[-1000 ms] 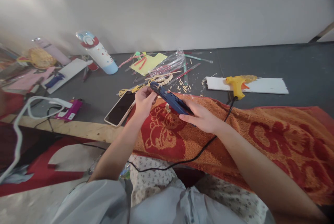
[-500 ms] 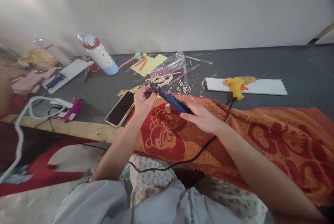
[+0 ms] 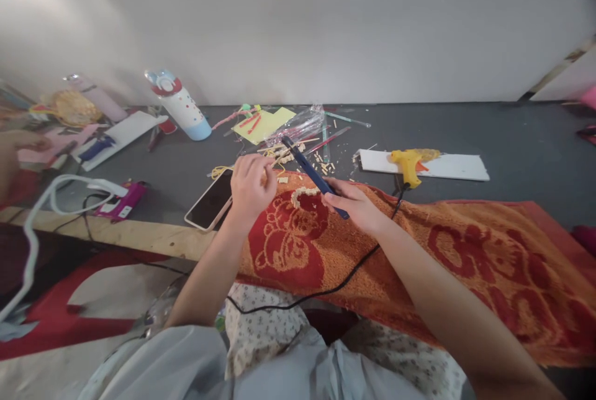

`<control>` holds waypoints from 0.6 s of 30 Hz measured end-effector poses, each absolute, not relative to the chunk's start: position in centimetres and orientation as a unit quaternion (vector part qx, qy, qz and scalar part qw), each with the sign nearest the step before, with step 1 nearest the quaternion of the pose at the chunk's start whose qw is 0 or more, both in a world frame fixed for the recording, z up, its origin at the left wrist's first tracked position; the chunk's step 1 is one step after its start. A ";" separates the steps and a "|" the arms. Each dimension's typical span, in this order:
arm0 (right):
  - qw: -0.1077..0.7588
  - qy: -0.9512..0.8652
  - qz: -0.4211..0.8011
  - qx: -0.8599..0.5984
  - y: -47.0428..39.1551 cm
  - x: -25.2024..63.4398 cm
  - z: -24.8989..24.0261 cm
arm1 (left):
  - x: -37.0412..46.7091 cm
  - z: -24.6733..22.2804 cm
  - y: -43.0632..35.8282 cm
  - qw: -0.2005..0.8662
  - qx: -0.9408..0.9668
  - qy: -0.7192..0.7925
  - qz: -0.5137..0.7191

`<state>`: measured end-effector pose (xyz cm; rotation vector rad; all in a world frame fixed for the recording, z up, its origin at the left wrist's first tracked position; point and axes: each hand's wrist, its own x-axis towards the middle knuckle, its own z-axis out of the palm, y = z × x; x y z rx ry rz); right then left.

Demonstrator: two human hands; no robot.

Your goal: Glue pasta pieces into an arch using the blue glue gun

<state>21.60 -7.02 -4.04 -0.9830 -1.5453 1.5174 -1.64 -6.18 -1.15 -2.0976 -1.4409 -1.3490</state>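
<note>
While right hand (image 3: 357, 205) clamps blue handheld tool (image 3: 311, 170), left hand (image 3: 251, 186), partly curled, pinches thin pale stick (image 3: 280, 157).

You have open table (image 3: 484, 130) to your right, behind the glue gun (image 3: 408, 167) and its white board (image 3: 459, 167) — but the gun's black cord (image 3: 344, 283) runs under your right forearm (image 3: 428, 285). Pliers (image 3: 311, 170) in your right hand (image 3: 357, 204) fill the gap toward your left hand (image 3: 252, 186). The phone (image 3: 210, 201) sits just beside it; ahead, wrappers (image 3: 311, 122), yellow paper (image 3: 257, 130) and loose bits (image 3: 331, 168) clutter the way.
</note>
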 end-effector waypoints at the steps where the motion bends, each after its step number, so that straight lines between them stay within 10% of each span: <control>1: 0.377 -0.592 0.600 -0.384 -7.0 21.6 -4.0 | -1.2 -0.9 -6.5 0.133 -0.739 -0.484 -0.450; 9: 0.439 -0.553 0.614 -0.353 -6.9 21.4 -3.6 | 4.4 0.3 -6.7 -0.206 -0.742 -0.578 -0.269; 18: 0.481 -0.546 0.607 -0.319 -6.4 21.2 -3.8 | 6.6 -1.6 -3.2 -0.539 -0.615 -0.381 -0.431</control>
